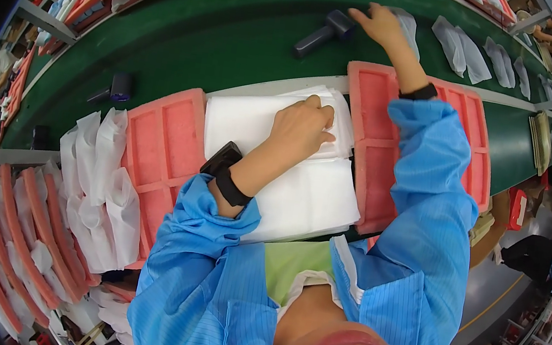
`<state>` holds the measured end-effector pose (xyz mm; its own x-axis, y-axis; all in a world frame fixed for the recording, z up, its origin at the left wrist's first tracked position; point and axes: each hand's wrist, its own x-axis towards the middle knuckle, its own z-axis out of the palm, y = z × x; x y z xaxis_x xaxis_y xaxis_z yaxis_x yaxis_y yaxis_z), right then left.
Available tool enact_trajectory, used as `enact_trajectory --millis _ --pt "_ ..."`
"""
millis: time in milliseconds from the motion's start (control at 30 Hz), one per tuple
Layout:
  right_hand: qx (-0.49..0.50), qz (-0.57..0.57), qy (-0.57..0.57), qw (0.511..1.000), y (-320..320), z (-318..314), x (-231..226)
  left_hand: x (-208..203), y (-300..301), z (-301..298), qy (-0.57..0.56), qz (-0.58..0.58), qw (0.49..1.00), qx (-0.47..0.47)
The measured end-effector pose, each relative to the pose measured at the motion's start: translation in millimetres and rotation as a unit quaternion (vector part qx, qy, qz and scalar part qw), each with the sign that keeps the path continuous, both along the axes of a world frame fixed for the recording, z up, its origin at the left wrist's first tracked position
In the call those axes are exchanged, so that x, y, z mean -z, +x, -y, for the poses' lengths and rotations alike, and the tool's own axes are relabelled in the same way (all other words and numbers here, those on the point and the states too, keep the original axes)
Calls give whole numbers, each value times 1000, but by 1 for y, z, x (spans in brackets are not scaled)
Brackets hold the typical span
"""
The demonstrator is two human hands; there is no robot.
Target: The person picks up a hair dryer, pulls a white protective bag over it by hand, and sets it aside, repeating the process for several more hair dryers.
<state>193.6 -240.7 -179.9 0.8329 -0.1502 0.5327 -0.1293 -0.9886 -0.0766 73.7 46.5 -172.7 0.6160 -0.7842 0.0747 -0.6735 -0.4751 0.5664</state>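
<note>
Head view: beyond the white stack [307, 205], a dark handled device [324, 32] is seen lying on the green surface [238, 40], its handle angled back toward the stack. The right hand [381, 28] is stretched out past the stack to the device's wider end; its grip is spread, with nothing held, and whether the device is touched cannot be told. On the stack itself the left hand [302, 127] is laid with fingers bent – whether a sheet is pinched in that grip cannot be made out.

By judgement, the device could be knocked round or pushed farther from the stack if only its wide end were caught by the fingertips at such a reach. The wrapped packet [407, 30], just beside the right hand beyond the stack, could be brushed aside by the same sweep. Nearer, the loose upper layers could be slid askew or creased by uneven pressure from the left hand, and the pink tray [374, 151] right of the stack could be nudged by the right sleeve [427, 151] – which is stretched low over it
</note>
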Motion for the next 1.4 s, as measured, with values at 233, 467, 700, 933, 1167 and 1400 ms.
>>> enact_trajectory --millis 233,467,700,933,1167,1400 --pt "48 -326 458 825 15 -28 -13 9 2 4 -46 19 999 -2" --pt "-165 -179 583 776 -55 -53 -77 13 6 -1 -55 -7 998 1" --pt "-471 71 311 823 -135 -61 -117 10 10 -5 -63 -70 996 -10" --pt "-528 42 401 747 -148 -51 -125 -30 31 -23 -160 -148 975 -48" --pt "-491 61 343 798 -148 -34 -124 -67 35 -43 -265 -165 948 -62" --pt "-461 44 375 803 -135 -60 -105 -77 28 -44 -360 -156 903 -173"
